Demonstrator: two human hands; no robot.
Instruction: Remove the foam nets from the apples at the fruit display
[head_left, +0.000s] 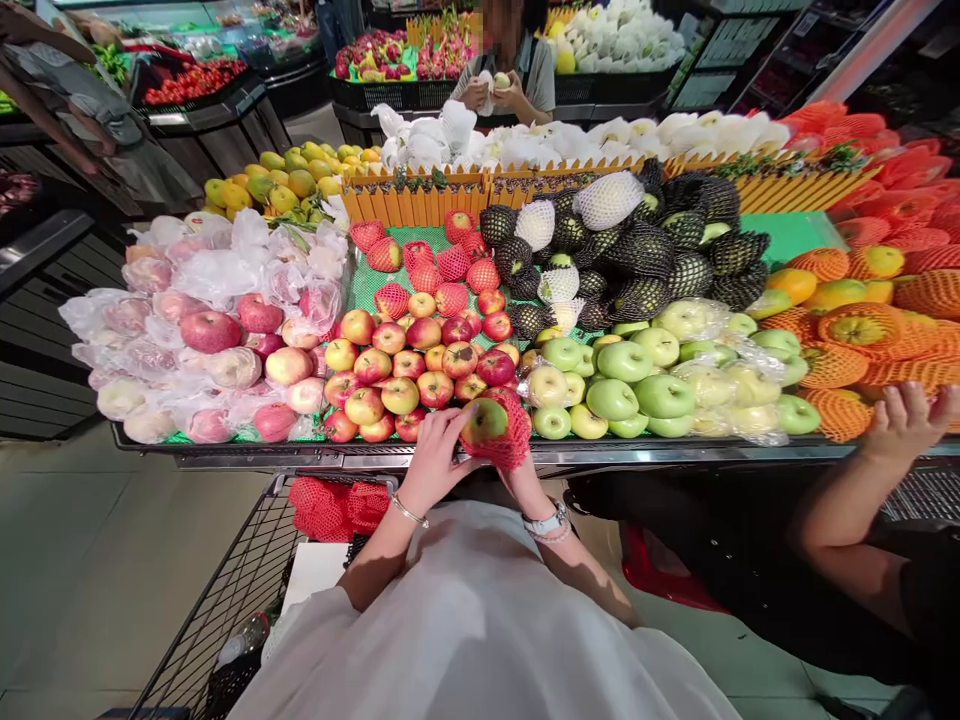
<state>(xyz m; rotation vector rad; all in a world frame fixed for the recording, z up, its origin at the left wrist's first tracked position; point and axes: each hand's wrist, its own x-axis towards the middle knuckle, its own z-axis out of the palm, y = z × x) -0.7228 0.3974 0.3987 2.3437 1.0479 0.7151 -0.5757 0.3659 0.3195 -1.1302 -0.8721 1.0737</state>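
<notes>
A red-green apple (pixel 486 420) is in front of me at the display's near edge, partly inside a red foam net (pixel 516 432). My left hand (pixel 436 452) is closed on the apple's left side, thumb below and fingers on top. From the right, my right hand (pixel 522 482) grips the foam net around the apple; most of its fingers are hidden behind the net. Just beyond my hands lies a heap of loose red-yellow apples (pixel 401 395). Behind that heap sit several apples in red foam nets (pixel 452 263).
Bagged apples (pixel 211 332) are piled left, green apples (pixel 622 360) right, and netted papayas (pixel 862 330) farther right. A wire cart (pixel 217 600) with red foam nets (pixel 337 505) stands below left. Another person's hand (pixel 907 415) is at right; a person (pixel 517 80) stands across.
</notes>
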